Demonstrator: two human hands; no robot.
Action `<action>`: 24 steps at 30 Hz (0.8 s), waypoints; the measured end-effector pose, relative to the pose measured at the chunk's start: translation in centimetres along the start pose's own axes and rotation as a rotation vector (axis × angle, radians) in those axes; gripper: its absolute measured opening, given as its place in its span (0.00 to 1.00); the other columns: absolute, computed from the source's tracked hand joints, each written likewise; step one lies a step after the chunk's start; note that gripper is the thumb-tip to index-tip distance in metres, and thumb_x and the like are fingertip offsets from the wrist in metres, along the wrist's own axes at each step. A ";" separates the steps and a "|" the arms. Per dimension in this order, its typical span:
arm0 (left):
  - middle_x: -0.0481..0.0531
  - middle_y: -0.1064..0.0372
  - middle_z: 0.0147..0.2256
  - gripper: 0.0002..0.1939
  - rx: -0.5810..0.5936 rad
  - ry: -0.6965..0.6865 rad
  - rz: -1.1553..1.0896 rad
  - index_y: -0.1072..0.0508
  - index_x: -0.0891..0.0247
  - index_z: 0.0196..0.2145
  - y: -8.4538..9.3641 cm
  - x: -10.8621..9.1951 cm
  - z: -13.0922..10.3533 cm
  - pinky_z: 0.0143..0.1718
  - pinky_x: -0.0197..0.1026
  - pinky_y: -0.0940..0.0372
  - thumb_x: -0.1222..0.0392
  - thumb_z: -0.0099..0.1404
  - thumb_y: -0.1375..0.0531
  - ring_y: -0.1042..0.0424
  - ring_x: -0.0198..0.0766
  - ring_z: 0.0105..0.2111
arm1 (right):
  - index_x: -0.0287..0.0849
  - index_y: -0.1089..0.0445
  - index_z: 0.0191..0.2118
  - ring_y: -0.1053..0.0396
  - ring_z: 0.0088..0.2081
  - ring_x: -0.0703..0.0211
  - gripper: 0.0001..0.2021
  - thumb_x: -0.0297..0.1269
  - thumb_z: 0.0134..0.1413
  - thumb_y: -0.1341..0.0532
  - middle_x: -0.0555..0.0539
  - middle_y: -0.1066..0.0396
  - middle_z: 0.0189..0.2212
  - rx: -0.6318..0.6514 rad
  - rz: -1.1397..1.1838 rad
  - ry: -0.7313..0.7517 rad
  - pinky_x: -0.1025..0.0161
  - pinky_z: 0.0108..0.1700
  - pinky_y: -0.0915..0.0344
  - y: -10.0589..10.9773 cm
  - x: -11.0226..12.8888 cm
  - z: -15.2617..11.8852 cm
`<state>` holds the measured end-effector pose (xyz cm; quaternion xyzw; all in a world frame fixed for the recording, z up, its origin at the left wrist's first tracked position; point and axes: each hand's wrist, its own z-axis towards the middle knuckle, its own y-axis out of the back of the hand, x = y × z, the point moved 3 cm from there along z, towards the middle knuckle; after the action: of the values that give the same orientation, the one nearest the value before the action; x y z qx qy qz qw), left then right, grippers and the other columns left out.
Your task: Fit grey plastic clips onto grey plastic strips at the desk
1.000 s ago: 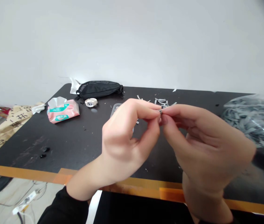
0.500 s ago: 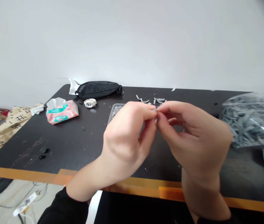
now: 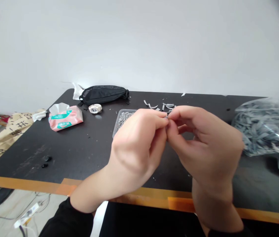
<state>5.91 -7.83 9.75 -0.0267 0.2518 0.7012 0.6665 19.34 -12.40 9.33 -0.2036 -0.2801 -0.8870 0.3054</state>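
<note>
right hand (image 3: 206, 151) shifted toward left hand (image 3: 136, 148); both grips clamped on tiny grey piece (image 3: 166, 117) (mostly hidden), near rounded plastic tray (image 3: 115, 124).

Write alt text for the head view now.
Left hand and right hand pinch a tiny piece, nearly hidden, above a black table. The left hand partly covers a tub of grey bits; grey strips lie beyond, a full bag right, tissues left.

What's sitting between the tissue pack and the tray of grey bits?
Head view: a white watch, toward the far side of the gap between tissue pack and tray; otherwise dark tabletop with specks.
</note>
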 end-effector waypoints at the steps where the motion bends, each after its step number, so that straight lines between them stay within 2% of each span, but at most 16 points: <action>1: 0.58 0.21 0.40 0.11 -0.001 -0.003 -0.004 0.26 0.64 0.41 0.0 0.0 0.0 0.40 0.43 0.21 0.76 0.66 0.38 0.19 0.44 0.42 | 0.50 0.26 0.37 0.29 0.30 0.58 0.12 0.23 0.63 0.40 0.51 0.26 0.29 0.003 0.005 -0.004 0.58 0.33 0.30 0.0 0.0 0.0; 4: 0.58 0.21 0.40 0.11 -0.014 -0.034 -0.019 0.26 0.62 0.42 -0.1 0.0 0.1 0.38 0.45 0.20 0.75 0.65 0.38 0.19 0.46 0.41 | 0.49 0.26 0.37 0.29 0.29 0.60 0.11 0.23 0.62 0.40 0.52 0.25 0.29 0.003 0.007 -0.004 0.59 0.32 0.30 0.1 -0.1 0.0; 10: 0.54 0.22 0.42 0.13 -0.049 0.035 -0.016 0.26 0.56 0.43 -0.3 0.4 -0.1 0.41 0.48 0.21 0.73 0.67 0.37 0.20 0.46 0.44 | 0.47 0.29 0.35 0.28 0.28 0.65 0.08 0.27 0.64 0.39 0.55 0.24 0.29 0.012 0.007 -0.015 0.64 0.32 0.30 -0.1 0.2 0.2; 15: 0.54 0.22 0.43 0.14 -0.073 0.102 0.015 0.25 0.58 0.43 0.1 0.7 0.0 0.46 0.49 0.22 0.75 0.66 0.36 0.21 0.44 0.45 | 0.48 0.31 0.33 0.28 0.24 0.67 0.10 0.25 0.63 0.39 0.57 0.25 0.25 -0.011 -0.046 0.002 0.67 0.30 0.28 -0.2 1.1 0.1; 20: 0.53 0.22 0.43 0.13 -0.101 0.147 -0.063 0.25 0.60 0.42 0.6 0.3 0.3 0.45 0.47 0.23 0.76 0.66 0.37 0.21 0.43 0.45 | 0.48 0.26 0.41 0.24 0.30 0.70 0.09 0.25 0.60 0.34 0.61 0.21 0.32 -0.075 0.033 -0.001 0.71 0.34 0.26 0.4 1.1 -0.1; 24: 0.51 0.23 0.42 0.12 -0.103 0.196 -0.164 0.24 0.57 0.43 0.5 1.1 0.4 0.43 0.45 0.23 0.73 0.68 0.37 0.21 0.41 0.42 | 0.48 0.25 0.40 0.24 0.32 0.72 0.09 0.24 0.59 0.33 0.61 0.20 0.35 -0.094 0.061 -0.008 0.72 0.35 0.26 0.6 0.8 -0.1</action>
<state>5.42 -6.67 9.91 -0.1495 0.2763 0.6505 0.6915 19.17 -13.19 9.93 -0.2297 -0.2329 -0.8887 0.3213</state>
